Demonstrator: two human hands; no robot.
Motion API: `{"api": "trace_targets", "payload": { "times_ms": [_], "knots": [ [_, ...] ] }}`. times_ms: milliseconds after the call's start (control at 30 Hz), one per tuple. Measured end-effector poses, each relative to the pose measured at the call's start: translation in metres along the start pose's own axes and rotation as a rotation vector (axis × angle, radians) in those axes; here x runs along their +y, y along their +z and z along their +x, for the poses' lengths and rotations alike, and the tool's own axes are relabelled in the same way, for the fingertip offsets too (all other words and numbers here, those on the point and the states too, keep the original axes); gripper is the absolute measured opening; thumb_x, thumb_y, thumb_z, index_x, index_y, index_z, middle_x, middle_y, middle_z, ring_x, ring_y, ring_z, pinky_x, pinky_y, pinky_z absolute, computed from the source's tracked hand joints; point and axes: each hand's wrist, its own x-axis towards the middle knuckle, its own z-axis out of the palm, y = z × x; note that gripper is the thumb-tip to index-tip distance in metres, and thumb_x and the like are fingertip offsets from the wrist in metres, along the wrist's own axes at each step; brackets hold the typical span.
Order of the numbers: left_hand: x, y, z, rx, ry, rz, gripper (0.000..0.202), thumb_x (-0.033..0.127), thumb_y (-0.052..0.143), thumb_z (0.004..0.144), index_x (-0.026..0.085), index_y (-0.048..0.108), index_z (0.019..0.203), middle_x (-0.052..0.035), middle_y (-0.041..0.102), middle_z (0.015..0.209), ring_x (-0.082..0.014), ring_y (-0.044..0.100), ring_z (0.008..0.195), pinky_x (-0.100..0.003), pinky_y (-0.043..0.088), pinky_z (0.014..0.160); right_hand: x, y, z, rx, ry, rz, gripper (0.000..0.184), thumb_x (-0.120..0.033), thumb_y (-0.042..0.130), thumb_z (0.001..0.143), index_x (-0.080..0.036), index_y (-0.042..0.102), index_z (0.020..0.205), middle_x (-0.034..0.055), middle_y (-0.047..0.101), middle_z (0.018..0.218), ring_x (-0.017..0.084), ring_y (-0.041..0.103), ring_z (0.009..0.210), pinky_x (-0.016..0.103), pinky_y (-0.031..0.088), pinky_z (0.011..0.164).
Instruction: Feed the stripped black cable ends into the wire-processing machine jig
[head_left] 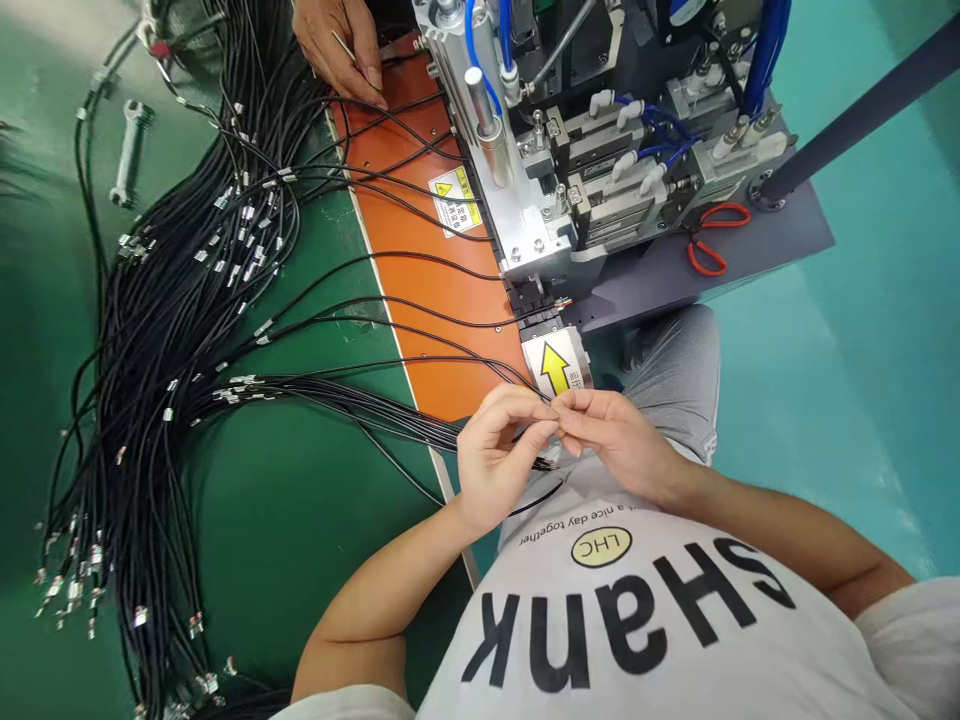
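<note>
My left hand (499, 455) is closed in a pinch near the front edge of the orange plate. Thin black cables (420, 428) run into and under it, and it grips at least one of them. Fingertip to fingertip with it, my right hand (615, 435) pinches at the cable's end, which the fingers mostly hide. Several loose cable ends show just below the left hand. Right beyond both hands is the white machine end with a yellow arrow (555, 368). Single cables (442, 260) cross the orange plate (450, 295) into the machine's black track.
A large heap of black cables (150, 330) with silvery ends covers the green table (300, 560). A wrench (130, 155) lies at its far left. Another person's hand (341, 50) holds a thin piece at the top. Red-handled scissors (716, 238) rest on the machine base (787, 235).
</note>
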Motion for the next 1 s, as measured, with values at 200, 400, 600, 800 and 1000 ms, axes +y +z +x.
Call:
{"api": "trace_targets", "payload": {
  "times_ms": [200,400,600,800,1000],
  "knots": [
    [-0.005,-0.002,0.004,-0.108,-0.084,-0.191,0.004,0.02,0.064,0.09,0.018,0.063,0.093,-0.0031,0.05,0.091,-0.0082,0.052,0.066,-0.022,0.047,0.056,-0.002,0.005,-0.005,0.184,-0.315,-0.398,0.015,-0.027,0.062,0.093,-0.019,0.06,0.081,-0.0022,0.055,0.072,0.011,0.05,0.063,0.027,0.039,0.061],
    [-0.003,-0.008,0.005,-0.109,0.102,0.025,0.005,0.014,0.066,0.087,0.018,0.066,0.089,-0.004,0.057,0.087,-0.014,0.056,0.081,-0.026,0.049,0.069,-0.001,0.005,-0.005,0.164,-0.4,-0.523,0.013,-0.024,0.058,0.094,-0.019,0.058,0.082,-0.0011,0.054,0.075,0.012,0.052,0.067,0.027,0.041,0.062],
    [0.0,-0.007,0.008,-0.177,-0.047,0.019,0.009,0.023,0.068,0.088,0.018,0.064,0.094,-0.0045,0.059,0.09,-0.0131,0.057,0.077,-0.025,0.049,0.066,-0.003,-0.002,-0.003,0.155,-0.19,-0.315,0.018,-0.033,0.064,0.091,-0.018,0.058,0.082,-0.0026,0.054,0.071,0.011,0.052,0.061,0.026,0.042,0.06],
    [-0.002,-0.005,0.004,-0.088,-0.111,0.169,0.011,0.022,0.07,0.087,0.019,0.066,0.096,-0.004,0.064,0.089,-0.0143,0.06,0.081,-0.026,0.049,0.072,-0.008,-0.009,-0.003,0.237,-0.24,-0.369,0.015,-0.028,0.064,0.092,-0.018,0.06,0.081,-0.0029,0.055,0.069,0.01,0.05,0.061,0.025,0.039,0.058],
    [-0.006,-0.005,0.002,-0.089,-0.119,0.224,0.006,0.023,0.068,0.088,0.018,0.069,0.091,-0.0042,0.066,0.084,-0.0135,0.059,0.074,-0.025,0.048,0.066,-0.004,-0.011,0.001,0.231,-0.233,-0.351,0.017,-0.029,0.062,0.093,-0.018,0.058,0.081,-0.0038,0.054,0.067,0.01,0.05,0.061,0.026,0.04,0.06]
  ]
}}
